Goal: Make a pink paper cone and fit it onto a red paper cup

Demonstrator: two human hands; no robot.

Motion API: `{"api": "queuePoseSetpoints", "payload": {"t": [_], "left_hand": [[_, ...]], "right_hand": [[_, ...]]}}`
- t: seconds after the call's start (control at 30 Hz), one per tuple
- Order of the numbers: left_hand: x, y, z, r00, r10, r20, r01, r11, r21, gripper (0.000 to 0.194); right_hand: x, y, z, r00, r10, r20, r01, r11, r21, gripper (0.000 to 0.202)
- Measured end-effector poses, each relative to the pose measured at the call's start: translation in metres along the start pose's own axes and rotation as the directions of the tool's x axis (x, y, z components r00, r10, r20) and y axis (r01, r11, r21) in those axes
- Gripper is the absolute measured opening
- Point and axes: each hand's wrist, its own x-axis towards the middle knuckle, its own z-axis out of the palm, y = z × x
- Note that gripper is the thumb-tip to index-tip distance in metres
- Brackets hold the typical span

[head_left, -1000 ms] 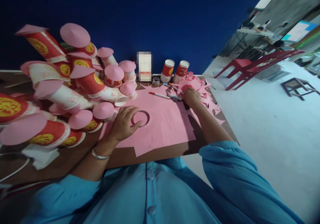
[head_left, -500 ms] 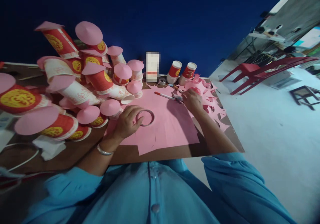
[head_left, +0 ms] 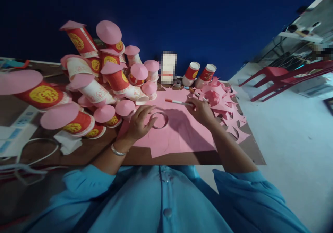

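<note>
A white pen with a red-orange end (head_left: 179, 102) is held in my right hand (head_left: 201, 112), its coloured end pointing left above the pink paper. My left hand (head_left: 140, 123) rests at the left side of a thin ring (head_left: 167, 121) that looks like a tape roll. The thumb lies over the ring's left rim, while the other fingers stretch above it, apart from the thumb. Beneath both hands spreads pink paper (head_left: 187, 141), with a faint curved line near its front edge.
Paper cups with pink cone tops (head_left: 116, 77) are piled at the left. Two red-and-white cups (head_left: 191, 74) stand at the back. Pink paper scraps (head_left: 221, 97) heap up at the right. A white power strip (head_left: 18, 130) and cable lie at far left; a red stool (head_left: 272, 75) stands on the floor.
The view has shifted, so the table appears farther right. My right hand now has the pen in its fingers, close to the ring. My left hand stays by the ring.
</note>
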Motion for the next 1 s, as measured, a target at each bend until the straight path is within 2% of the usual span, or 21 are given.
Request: {"api": "queuePoseSetpoints", "payload": {"t": [0.07, 0.17, 0.23, 0.3, 0.4, 0.47, 0.6, 0.7, 0.8, 0.87, 0.9, 1.0], "left_hand": [[-0.001, 0.000, 0.002, 0.998, -0.008, 0.060, 0.014, 0.996, -0.092, 0.041], [-0.002, 0.001, 0.005, 0.985, 0.095, 0.145, -0.062, 0.974, -0.216, 0.031], [-0.003, 0.002, 0.007, 0.976, 0.167, 0.137, -0.132, 0.963, -0.233, 0.021], [-0.004, 0.002, 0.009, 0.975, 0.197, 0.098, -0.173, 0.961, -0.218, 0.018], [-0.004, 0.002, 0.009, 0.981, 0.179, 0.077, -0.162, 0.969, -0.189, 0.025], [-0.003, 0.004, 0.007, 0.987, 0.136, 0.085, -0.120, 0.978, -0.174, 0.026], [0.003, 0.012, -0.001, 0.996, 0.010, 0.089, 0.003, 0.989, -0.147, 0.024], [0.008, 0.014, -0.010, 0.994, -0.023, 0.110, 0.038, 0.991, -0.129, 0.022], [0.008, 0.012, -0.020, 0.988, -0.021, 0.153, 0.035, 0.995, -0.092, 0.022], [0.003, 0.009, -0.026, 0.973, -0.001, 0.229, 0.002, 1.000, -0.001, 0.021], [-0.001, 0.008, -0.029, 0.963, 0.007, 0.271, -0.024, 0.998, 0.060, 0.021], [-0.017, 0.003, -0.035, 0.938, -0.004, 0.346, -0.080, 0.970, 0.230, 0.024]], "right_hand": [[-0.017, -0.009, -0.003, 0.997, -0.076, 0.019, 0.069, 0.965, 0.255, 0.018], [-0.033, -0.020, 0.000, 0.990, -0.124, 0.066, 0.078, 0.875, 0.477, 0.018], [-0.037, -0.026, 0.005, 0.991, -0.106, 0.085, 0.040, 0.830, 0.557, 0.017], [-0.037, -0.033, 0.011, 0.994, -0.050, 0.101, -0.033, 0.731, 0.682, 0.020], [-0.034, -0.046, 0.024, 0.990, 0.017, 0.142, -0.134, 0.449, 0.883, 0.031], [-0.032, -0.055, 0.033, 0.988, 0.026, 0.151, -0.151, 0.304, 0.941, 0.037], [-0.025, -0.056, 0.038, 0.983, 0.167, 0.072, -0.105, 0.202, 0.974, 0.038], [-0.018, -0.038, 0.026, 0.956, 0.290, -0.047, -0.011, 0.195, 0.981, 0.033], [-0.020, -0.021, 0.013, 0.918, 0.361, -0.163, 0.063, 0.273, 0.960, 0.031], [-0.027, -0.018, 0.009, 0.902, 0.357, -0.244, 0.095, 0.387, 0.917, 0.025], [-0.033, -0.018, 0.009, 0.909, 0.318, -0.269, 0.096, 0.468, 0.878, 0.021], [-0.051, -0.022, 0.015, 0.967, 0.051, -0.250, 0.114, 0.792, 0.599, 0.016]]}}
